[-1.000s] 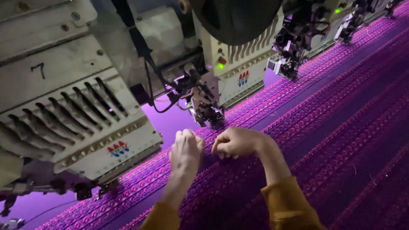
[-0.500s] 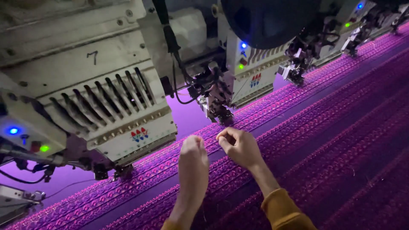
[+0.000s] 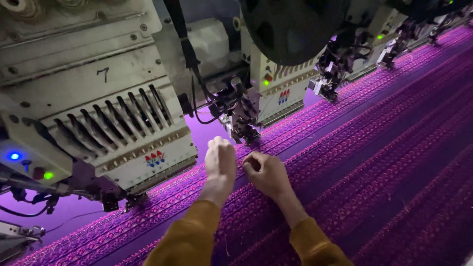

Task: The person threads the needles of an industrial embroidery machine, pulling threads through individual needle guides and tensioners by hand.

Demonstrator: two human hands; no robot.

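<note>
Working at the purple fabric (image 3: 374, 162) under a row of embroidery heads, you had both hands out in front of you, sleeves in mustard cloth. Your left hand (image 3: 220, 165) was curled in a loose fist with its knuckles up, resting on or just above the fabric, right below the needle assembly (image 3: 242, 120) of the nearer head (image 3: 276, 91). Fingers together; whether they pinched anything, I could not tell. Your right hand (image 3: 263, 172) lay just beside it, apart by a narrow gap, with thumb and forefinger closed tip to tip as if on a thread. No thread showed between them at this sharpness, so clamped on what: cannot tell.

The fabric lay flat and taut across the machine bed, patterned bands running diagonally, the hands on the band nearest the needles. The large head (image 3: 123, 133) to your left stood idle-looking, blue and green lamps lit; a dark spool (image 3: 290, 27) hung over the nearer head.

Judgement: the step looked like fine thread handling at the needle, either picking up a loose end or trimming it. A next move would call for a steady pinch, small travel, and knuckles kept clear of the needle bar.
</note>
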